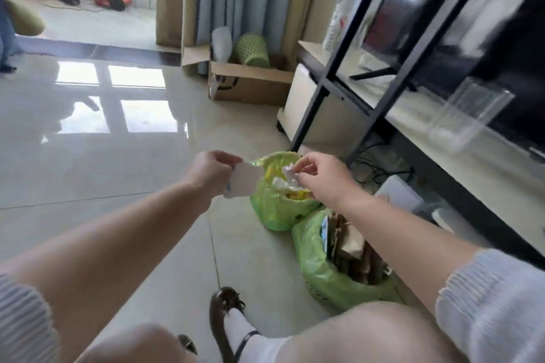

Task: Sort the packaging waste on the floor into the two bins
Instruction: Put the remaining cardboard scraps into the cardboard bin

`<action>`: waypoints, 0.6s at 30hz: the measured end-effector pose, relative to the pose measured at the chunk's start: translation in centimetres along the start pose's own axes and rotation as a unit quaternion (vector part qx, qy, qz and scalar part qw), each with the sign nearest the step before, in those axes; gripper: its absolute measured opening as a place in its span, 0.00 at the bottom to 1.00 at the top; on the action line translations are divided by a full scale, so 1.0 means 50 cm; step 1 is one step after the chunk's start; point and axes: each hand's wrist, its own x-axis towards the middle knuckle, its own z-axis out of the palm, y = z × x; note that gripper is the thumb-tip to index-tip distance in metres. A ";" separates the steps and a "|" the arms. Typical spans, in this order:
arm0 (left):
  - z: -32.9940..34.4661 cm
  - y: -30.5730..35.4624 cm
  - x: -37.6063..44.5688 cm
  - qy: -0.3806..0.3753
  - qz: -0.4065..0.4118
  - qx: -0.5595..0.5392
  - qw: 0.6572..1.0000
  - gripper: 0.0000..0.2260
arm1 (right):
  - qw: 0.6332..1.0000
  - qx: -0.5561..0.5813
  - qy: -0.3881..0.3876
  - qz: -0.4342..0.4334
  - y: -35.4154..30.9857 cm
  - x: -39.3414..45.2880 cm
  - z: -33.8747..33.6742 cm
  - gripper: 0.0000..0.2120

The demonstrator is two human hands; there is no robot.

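**Both hands over the far bin, one white card held**

1. My left hand (213,169): fingers pinched shut on the top edge of a white card (243,183). The card hangs flat from the pinch, just left of the far bin's rim, its lower edge ragged and a small blue mark at its lower left corner.

2. My right hand (320,178): directly above the far bin's mouth, fingertips drawn close together at a crumpled white scrap (290,171). I cannot tell whether the fingers actually grip the scrap or only touch it.

3. Far bin (272,211): lined with a light green bag, standing on the tiled floor (118,174). Inside, white and yellow wrappers; details blurred.

4. Near bin (317,270): same green liner, touching the far bin on its near right side. It holds brown cardboard pieces (351,247) standing on edge, with a blue-printed piece at the left of them.

5. My shoe (222,314): dark brown, with a white sock, on the floor nearer to me than the far bin and left of the near bin.

6. Black-framed shelf unit (383,76): right of the far bin, carrying a dark screen and a clear plastic container (469,115).

7. Cardboard box (250,82): beyond the far bin, against the curtain, with a green basket (252,48) lying tilted in it.
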 end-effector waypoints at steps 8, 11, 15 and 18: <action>0.273 0.079 -0.223 -0.045 0.061 -0.011 0.997 0.18 | 0.979 0.120 0.114 0.122 0.156 -0.211 -0.190 0.10; 0.341 0.061 -0.256 -0.068 0.044 -0.010 0.997 0.17 | 0.975 0.141 0.106 0.135 0.196 -0.226 -0.194 0.10; 0.396 0.020 -0.242 -0.137 -0.031 0.003 0.990 0.14 | 0.976 0.131 0.069 0.162 0.265 -0.218 -0.121 0.12; 0.420 0.003 -0.214 -0.179 -0.102 -0.009 0.979 0.18 | 0.982 0.110 -0.002 0.153 0.292 -0.200 -0.099 0.12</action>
